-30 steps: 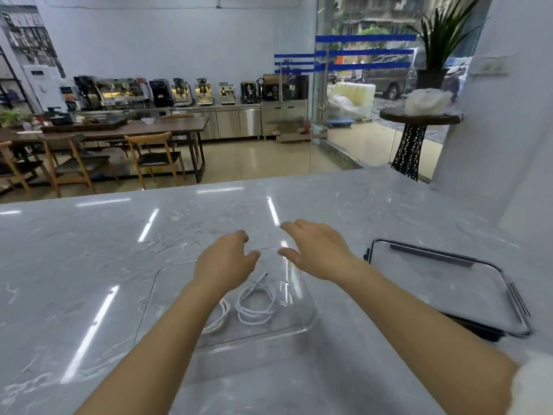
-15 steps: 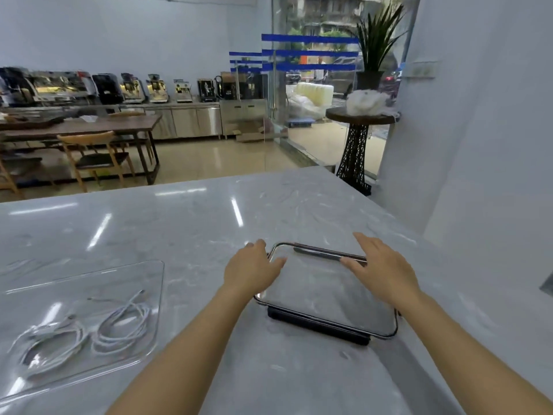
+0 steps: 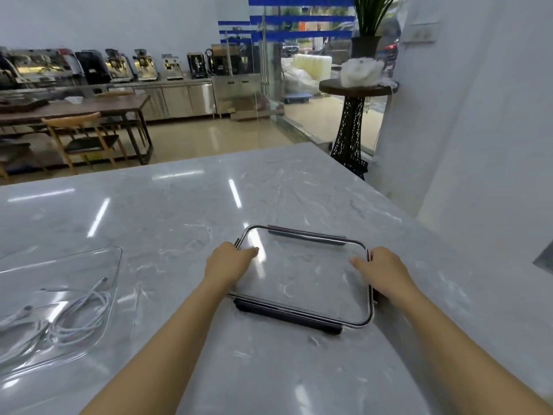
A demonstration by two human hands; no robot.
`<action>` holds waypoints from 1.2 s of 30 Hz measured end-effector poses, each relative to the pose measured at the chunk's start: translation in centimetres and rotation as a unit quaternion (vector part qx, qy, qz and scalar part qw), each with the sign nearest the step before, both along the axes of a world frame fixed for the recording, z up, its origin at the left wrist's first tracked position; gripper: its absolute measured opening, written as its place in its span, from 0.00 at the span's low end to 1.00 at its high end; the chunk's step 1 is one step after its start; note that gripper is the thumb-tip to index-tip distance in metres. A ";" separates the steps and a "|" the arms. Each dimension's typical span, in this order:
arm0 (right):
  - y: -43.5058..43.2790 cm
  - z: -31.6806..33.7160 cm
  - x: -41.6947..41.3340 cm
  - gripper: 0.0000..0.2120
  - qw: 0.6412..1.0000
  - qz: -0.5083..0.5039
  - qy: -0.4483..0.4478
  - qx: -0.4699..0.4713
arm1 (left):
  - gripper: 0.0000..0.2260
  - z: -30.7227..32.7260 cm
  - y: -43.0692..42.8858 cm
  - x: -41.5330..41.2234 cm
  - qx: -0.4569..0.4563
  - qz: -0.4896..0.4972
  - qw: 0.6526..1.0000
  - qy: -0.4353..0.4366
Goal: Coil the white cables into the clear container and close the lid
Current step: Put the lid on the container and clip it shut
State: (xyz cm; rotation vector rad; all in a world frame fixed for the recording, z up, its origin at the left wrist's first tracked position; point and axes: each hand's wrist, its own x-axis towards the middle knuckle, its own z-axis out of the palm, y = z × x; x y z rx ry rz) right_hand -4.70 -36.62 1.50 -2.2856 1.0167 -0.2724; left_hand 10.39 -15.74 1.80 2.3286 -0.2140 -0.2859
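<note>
A clear lid [image 3: 302, 280] with a metal rim and dark clip bars on its near and far edges lies flat on the marble counter [image 3: 179, 223]. My left hand [image 3: 227, 262] grips the lid's left edge, thumb on top. My right hand [image 3: 380, 271] grips its right edge. The clear container [image 3: 113, 265] stands open at the far left. Inside it lie coiled white cables [image 3: 74, 316], partly cut off by the frame edge.
The counter's far edge runs across the middle of the view, its right edge meets a white wall [image 3: 478, 145]. Beyond stand a dark side table [image 3: 356, 91], wooden chairs and a row of coffee machines.
My view has swung right from the container to the lid. Both hands left the container, reached the lid, and have now closed on its left and right edges.
</note>
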 end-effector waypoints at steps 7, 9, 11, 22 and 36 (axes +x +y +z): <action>1.7 6.6 -0.4 0.24 0.951 -0.045 -0.306 -0.025 | 0.25 6.5 1.6 -0.3 -0.360 0.099 0.915 0.152; 2.9 8.0 -0.5 0.25 0.921 -0.053 -0.385 0.005 | 0.25 7.9 2.3 -0.1 -0.451 0.119 0.863 0.193; 4.0 8.3 -0.4 0.21 0.882 -0.059 -0.462 0.078 | 0.17 8.6 3.0 0.1 -0.522 0.129 0.816 0.210; 8.0 5.5 2.7 0.08 0.779 -0.137 -0.443 0.421 | 0.14 6.8 7.7 0.2 -0.638 0.135 0.730 0.205; 19.3 7.3 7.7 0.02 0.919 0.094 -0.319 0.211 | 0.06 9.8 22.4 0.7 -0.507 0.253 0.819 -0.093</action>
